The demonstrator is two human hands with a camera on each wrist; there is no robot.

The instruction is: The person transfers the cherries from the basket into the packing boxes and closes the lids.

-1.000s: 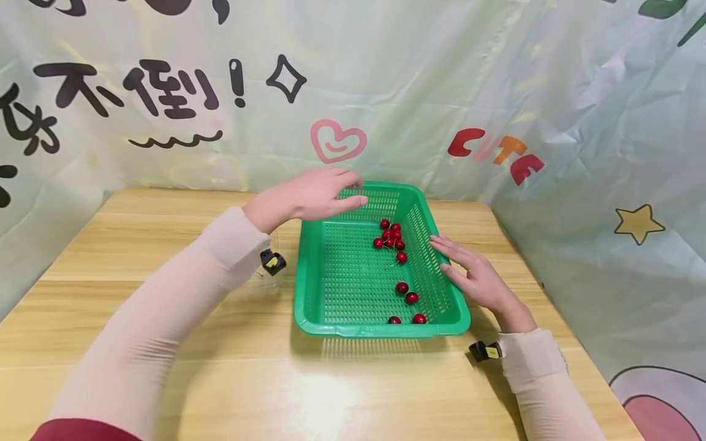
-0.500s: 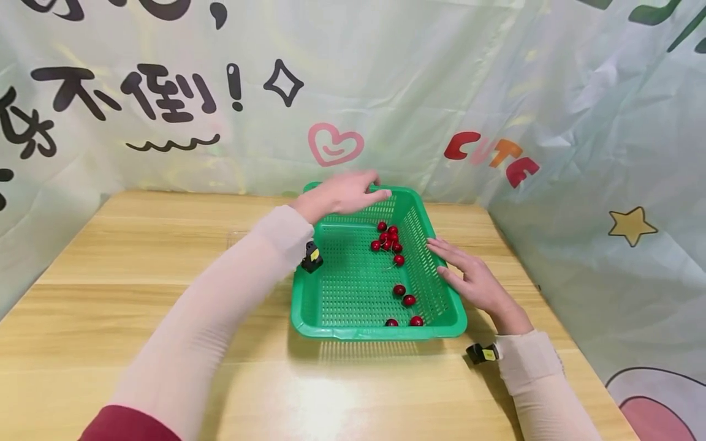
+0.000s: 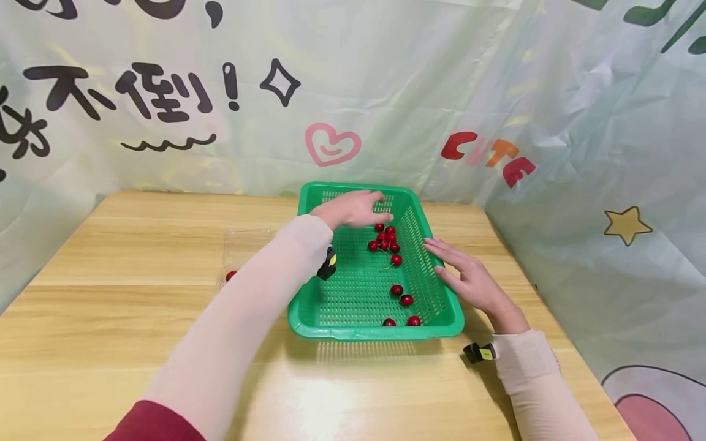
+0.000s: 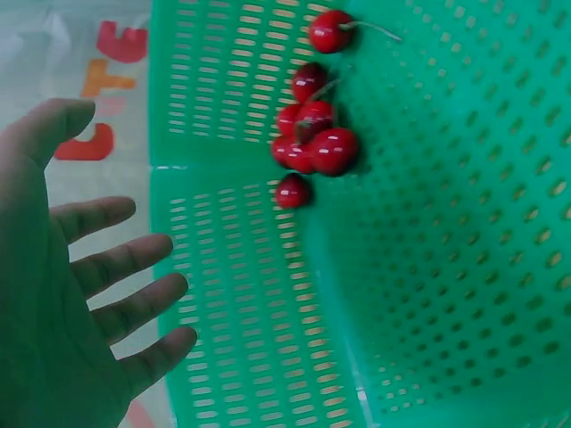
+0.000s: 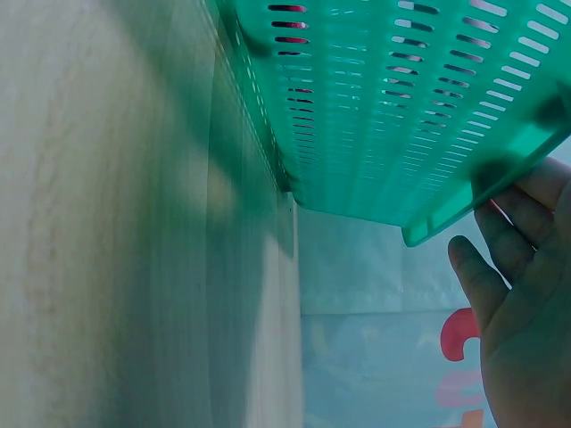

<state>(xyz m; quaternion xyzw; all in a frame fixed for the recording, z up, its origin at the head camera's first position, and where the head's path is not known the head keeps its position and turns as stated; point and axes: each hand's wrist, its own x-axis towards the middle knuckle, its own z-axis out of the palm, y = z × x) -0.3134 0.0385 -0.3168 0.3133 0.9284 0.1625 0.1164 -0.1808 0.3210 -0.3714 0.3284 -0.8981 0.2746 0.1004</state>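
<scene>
Two cherries (image 3: 413, 321) lie nearest to us, inside the green plastic basket (image 3: 375, 334) and close to its front wall; two others are a little behind them. At the right, the right hand (image 3: 474, 282) rests its extended fingers at the basket's rim. It clenches nothing, and we think it is there to keep the basket steady. At the left, on the wooden table (image 3: 121, 343), stands a clear plastic container (image 3: 245, 240), seemingly with one red cherry (image 3: 230, 275) inside; the left sleeve (image 3: 248, 318) hides the rest, so we cannot count its content. Farther in the basket, a cluster of cherries (image 3: 384, 244) gathers toward the right wall. Over the basket's far part hangs the left hand (image 3: 355, 209), its fingers spread and grasping nothing, placed so, we suppose, to have these fruits within reach. Behind all is the printed backdrop (image 3: 397, 92).
</scene>
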